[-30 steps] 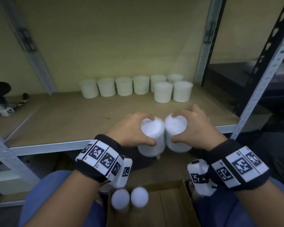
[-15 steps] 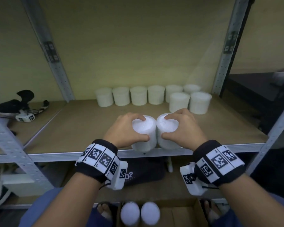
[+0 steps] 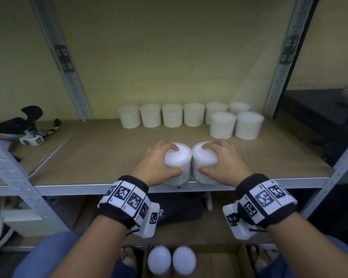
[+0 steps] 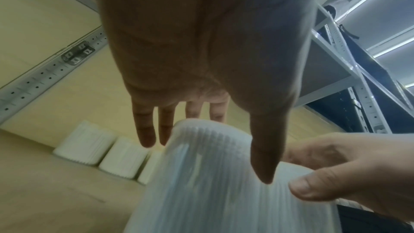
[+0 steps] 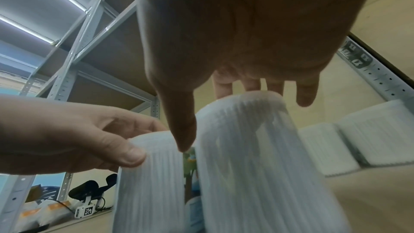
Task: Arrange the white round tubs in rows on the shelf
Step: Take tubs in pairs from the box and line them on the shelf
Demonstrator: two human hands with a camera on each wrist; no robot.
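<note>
My left hand (image 3: 165,160) grips one white ribbed round tub (image 3: 179,161) from above, thumb on the near side and fingers over the far rim. My right hand (image 3: 213,157) grips a second tub (image 3: 203,160) the same way. The two tubs are side by side, touching, over the front edge of the wooden shelf (image 3: 109,149). In the left wrist view my thumb and fingers (image 4: 145,130) straddle the tub (image 4: 212,174); the right wrist view shows my tub (image 5: 257,157) beside the left one (image 5: 152,174). Several tubs (image 3: 172,115) stand in a back row, two more (image 3: 236,125) in front at the right.
Two white tubs (image 3: 171,259) remain in a cardboard box (image 3: 219,263) on the floor between my feet. Grey metal uprights (image 3: 72,77) frame the shelf. A black-and-white device (image 3: 28,125) lies on the neighbouring shelf at the left. A dark bag (image 3: 181,209) lies under the shelf.
Both hands have carried their tubs up from below the shelf edge and forward over the front of the shelf board, staying side by side.
</note>
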